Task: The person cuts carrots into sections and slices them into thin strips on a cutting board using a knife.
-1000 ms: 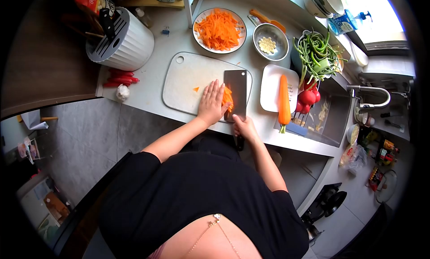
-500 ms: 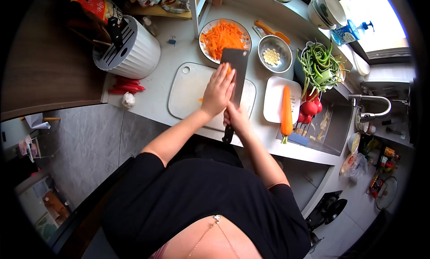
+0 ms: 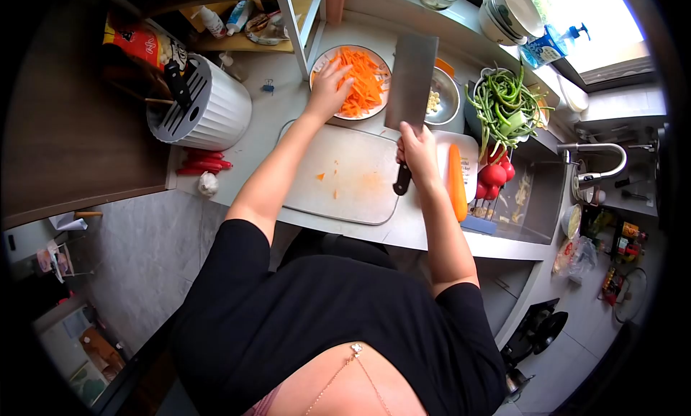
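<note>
Lengthwise, the cleaver (image 3: 412, 85) points forward, its handle (image 3: 402, 180) toward the person (image 3: 331, 308).

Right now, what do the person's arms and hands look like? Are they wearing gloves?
No gloves: the left hand and right hand are both bare. The left sleeve and right sleeve are short, black and plain, leaving the forearms uncovered. I see no watch or bracelet; fingernail details are too small to tell.

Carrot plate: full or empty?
Looks full: carrot shreds spread over nearly all the visible plate, leaving mostly rim bare. The left hand covers part of it, so can't tell there.
</note>
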{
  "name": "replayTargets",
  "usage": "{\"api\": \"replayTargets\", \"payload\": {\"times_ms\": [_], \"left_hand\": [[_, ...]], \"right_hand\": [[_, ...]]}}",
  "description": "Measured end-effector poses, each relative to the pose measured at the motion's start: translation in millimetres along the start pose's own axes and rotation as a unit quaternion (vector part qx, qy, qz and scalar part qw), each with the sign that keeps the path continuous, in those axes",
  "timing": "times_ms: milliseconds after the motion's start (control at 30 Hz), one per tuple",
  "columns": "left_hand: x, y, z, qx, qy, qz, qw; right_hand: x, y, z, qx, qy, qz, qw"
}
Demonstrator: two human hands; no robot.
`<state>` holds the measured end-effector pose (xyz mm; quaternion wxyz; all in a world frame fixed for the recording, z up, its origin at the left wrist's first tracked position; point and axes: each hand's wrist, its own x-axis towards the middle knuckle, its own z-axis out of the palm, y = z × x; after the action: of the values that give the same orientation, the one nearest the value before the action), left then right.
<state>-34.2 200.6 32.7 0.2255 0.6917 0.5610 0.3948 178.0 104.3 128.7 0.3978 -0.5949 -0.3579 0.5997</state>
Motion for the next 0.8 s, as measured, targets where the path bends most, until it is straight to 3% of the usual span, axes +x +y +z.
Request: {"api": "replayTargets", "payload": {"times_ms": [67, 133, 200, 367, 567, 800], "left_hand": [[-14, 6, -23, -0.073, 0.042, -0.002, 0.996], [-43, 19, -52, -0.03, 0.03, -0.008, 0.999], [-110, 19, -60, -0.027, -0.127, -0.177, 0.976], [-216, 30, -32, 0.124, -0.13, -0.105, 0.978], [-227, 60, -8, 0.152, -0.122, -0.096, 0.976], [-223, 43, -11, 0.181, -0.08, -0.076, 0.977]], "right_hand": [[-12, 0, -16, -0.017, 0.017, -0.002, 1.0], [-22, 11, -37, -0.044, 0.036, 0.005, 0.998], [-46, 16, -49, -0.026, 0.066, 0.019, 0.997], [-82, 51, -71, 0.003, 0.084, 0.065, 0.994], [-106, 68, -73, 0.003, 0.073, 0.098, 0.993], [-137, 62, -96, 0.027, 0.138, 0.032, 0.99]]}}
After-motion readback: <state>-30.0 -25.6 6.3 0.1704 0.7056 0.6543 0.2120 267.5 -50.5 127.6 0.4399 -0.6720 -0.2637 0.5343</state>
